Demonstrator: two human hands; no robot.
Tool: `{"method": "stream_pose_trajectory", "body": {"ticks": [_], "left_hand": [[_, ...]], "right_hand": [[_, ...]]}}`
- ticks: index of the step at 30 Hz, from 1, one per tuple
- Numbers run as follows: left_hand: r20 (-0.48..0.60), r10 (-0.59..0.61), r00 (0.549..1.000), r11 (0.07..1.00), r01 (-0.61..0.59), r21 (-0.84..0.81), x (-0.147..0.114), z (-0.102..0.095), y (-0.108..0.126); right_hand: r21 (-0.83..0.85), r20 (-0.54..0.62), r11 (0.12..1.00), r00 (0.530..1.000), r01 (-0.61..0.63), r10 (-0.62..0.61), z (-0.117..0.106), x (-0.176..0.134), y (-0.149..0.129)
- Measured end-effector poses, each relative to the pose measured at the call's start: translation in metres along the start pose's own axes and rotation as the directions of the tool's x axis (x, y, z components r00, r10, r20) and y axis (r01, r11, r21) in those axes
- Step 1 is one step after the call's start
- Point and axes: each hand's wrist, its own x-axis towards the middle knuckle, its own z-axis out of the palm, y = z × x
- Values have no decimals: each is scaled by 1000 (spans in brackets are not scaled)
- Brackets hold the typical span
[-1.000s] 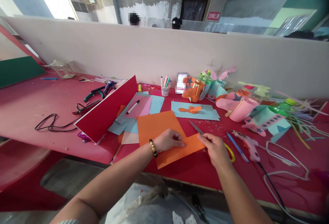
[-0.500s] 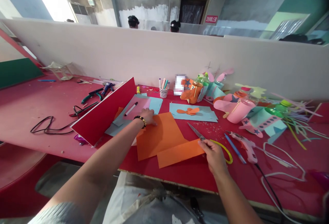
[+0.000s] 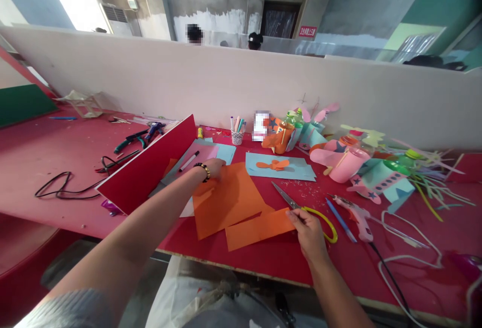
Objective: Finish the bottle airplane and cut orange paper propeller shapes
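Observation:
My left hand [image 3: 214,168], with a beaded bracelet on its wrist, is closed at the far left edge of a large orange paper sheet [image 3: 227,197]. Its fingertips are partly hidden, but they seem to pinch that edge. In my right hand [image 3: 308,226], the thumb and fingers grip the right end of an orange paper strip [image 3: 259,228], which lies partly over the large sheet. Scissors [image 3: 320,220] with yellow handles rest on the red table just behind my right hand. A marker [image 3: 189,161] lies on pink and blue paper left of my left hand.
An upright red board [image 3: 150,167] stands at the left. Behind are a pen cup [image 3: 237,136] and blue paper [image 3: 301,168] bearing an orange cutout [image 3: 273,165]. At the right lie a blue pen [image 3: 341,220], a pink glue gun [image 3: 356,217] with cords, and paper-covered bottles [image 3: 348,167].
My left hand's fingers have drawn in at the orange sheet's edge, and the sheet has shifted slightly. My right hand still holds the strip. The whole view has moved a little.

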Motion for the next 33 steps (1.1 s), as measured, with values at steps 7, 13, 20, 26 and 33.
{"method": "stream_pose_trajectory", "body": {"ticks": [7, 13, 20, 26, 33], "left_hand": [[-173, -179, 969, 977, 195, 82, -17, -46, -57], [-454, -167, 875, 986, 145, -83, -54, -47, -29], [-289, 361, 887, 675, -462, -575, -105, 30, 95], [-207, 359, 910, 604, -396, -691, -109, 57, 121], [-94, 364, 927, 499, -280, -820, -115, 56, 115]], "right_hand": [[33, -7, 999, 1000, -4, 4, 2, 1, 5], [40, -39, 999, 999, -8, 10, 2, 0, 0], [-5, -28, 1000, 999, -18, 18, 6, -2, -19], [1, -8, 1000, 1000, -11, 11, 9, -5, -25], [124, 8, 991, 998, -57, 56, 13, -5, -21]]}}
